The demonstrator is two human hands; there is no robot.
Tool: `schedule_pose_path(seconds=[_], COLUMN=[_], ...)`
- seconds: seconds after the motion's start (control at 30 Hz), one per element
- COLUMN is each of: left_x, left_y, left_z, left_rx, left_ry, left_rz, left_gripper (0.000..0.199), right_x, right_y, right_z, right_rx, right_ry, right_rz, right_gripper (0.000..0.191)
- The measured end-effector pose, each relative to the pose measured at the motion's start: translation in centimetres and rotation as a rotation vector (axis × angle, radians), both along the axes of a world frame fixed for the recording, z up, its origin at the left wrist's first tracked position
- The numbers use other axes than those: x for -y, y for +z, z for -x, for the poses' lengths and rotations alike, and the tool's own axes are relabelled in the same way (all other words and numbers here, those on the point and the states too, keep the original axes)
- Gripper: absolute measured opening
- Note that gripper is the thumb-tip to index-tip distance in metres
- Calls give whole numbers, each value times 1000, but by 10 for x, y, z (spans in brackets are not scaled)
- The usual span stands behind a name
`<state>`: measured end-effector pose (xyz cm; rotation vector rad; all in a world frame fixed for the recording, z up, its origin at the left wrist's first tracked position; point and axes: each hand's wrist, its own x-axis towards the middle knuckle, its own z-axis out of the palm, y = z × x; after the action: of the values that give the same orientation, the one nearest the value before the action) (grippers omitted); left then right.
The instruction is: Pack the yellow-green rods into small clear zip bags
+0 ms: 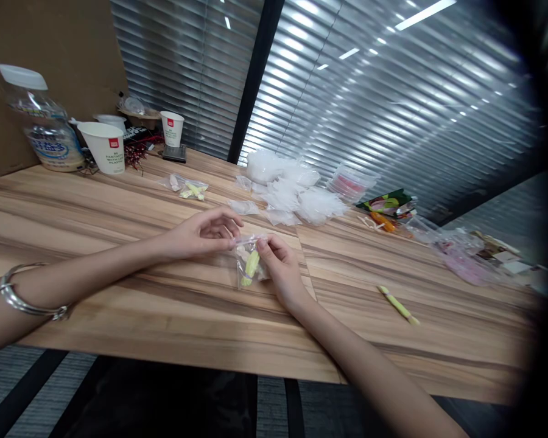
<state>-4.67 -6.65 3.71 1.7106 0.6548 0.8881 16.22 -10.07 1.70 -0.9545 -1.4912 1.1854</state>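
Note:
A small clear zip bag [241, 274] is held above the near part of the wooden table, with a yellow-green piece [251, 267] and a pale piece inside. My right hand [281, 264] pinches its upper right corner between thumb and fingers. At the upper left corner, the thumb of my left hand [205, 232] meets the bag's top strip. The other fingers of that hand are curled loosely above, and their contact with the bag is partly hidden. A yellow-green stick with a pale end [398, 305] lies on the table to the right.
Another filled bag [192, 190] lies beyond my left hand. A heap of clear bags [296, 198] is at the table's far side, near plastic tubs [351, 182]. Paper cups [104, 149] and a bottle [50, 131] stand at far left. Assorted packaging [466, 255] covers the right.

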Motion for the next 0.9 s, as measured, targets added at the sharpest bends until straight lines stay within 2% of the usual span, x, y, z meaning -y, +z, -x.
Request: schedule_pose_path(seconds=[0.13,0.3,0.5,0.7,0.9], left_x=[0,2,4,8,8], left_y=[0,2,2,5,5], left_z=[0,-1,-2,-4,-3], left_rx=[-102,-96,-49,-144,-232], left_ry=[-9,43,126,74,43], left_rz=[-64,-72,-81,-146,-161], left_gripper=[30,31,32,30,31], right_x=[2,1,3,4,5], right_y=[2,2,3,4,3], right_z=[1,2,4,4,5], right_rx=[9,50,60,95,132], right_ry=[15,35,35,33,93], right_rz=[-25,-61,43,10,-9], right_gripper=[31,28,33,30,28])
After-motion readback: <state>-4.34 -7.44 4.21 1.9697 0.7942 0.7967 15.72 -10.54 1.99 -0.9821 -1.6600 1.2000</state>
